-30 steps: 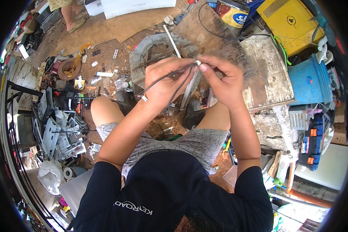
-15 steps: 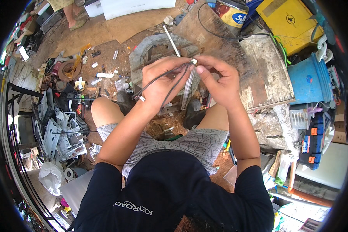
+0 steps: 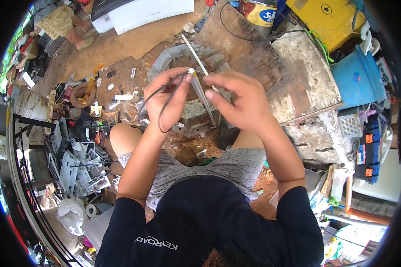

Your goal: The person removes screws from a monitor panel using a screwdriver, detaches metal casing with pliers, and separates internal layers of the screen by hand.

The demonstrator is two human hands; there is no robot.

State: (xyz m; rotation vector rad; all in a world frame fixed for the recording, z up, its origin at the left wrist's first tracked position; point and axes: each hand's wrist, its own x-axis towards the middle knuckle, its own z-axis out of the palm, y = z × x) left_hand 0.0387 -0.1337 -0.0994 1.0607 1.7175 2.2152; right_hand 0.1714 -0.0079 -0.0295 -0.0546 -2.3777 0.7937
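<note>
In my left hand (image 3: pixel 165 100), thumb and fingers pinch the upper end of a slim silver metal strip (image 3: pixel 203 99), which slants down to the right. Dark cable (image 3: pixel 165 107) comes from that end and loops over the hand and below it. My right hand (image 3: pixel 245 100) is just right of the strip, slightly blurred, its thumb and forefinger apart with nothing seen gripped between them. Behind both hands, a thin pale rod (image 3: pixel 193 50) slants across a round grey ring-shaped base (image 3: pixel 165 61), its lower part passing behind my right fingertips.
A worn wooden board (image 3: pixel 309 84) lies at the right, by a blue bucket (image 3: pixel 354 82) and a yellow box (image 3: pixel 329 29). Scrap metal parts (image 3: pixel 73 167) are heaped at the left. A person's legs (image 3: pixel 75 33) stand at the far left, near a white case (image 3: pixel 151 15).
My right hand has let go of the strip's upper end and moved away to the right, fingers spreading. My left hand has shifted left with the strip and cable.
</note>
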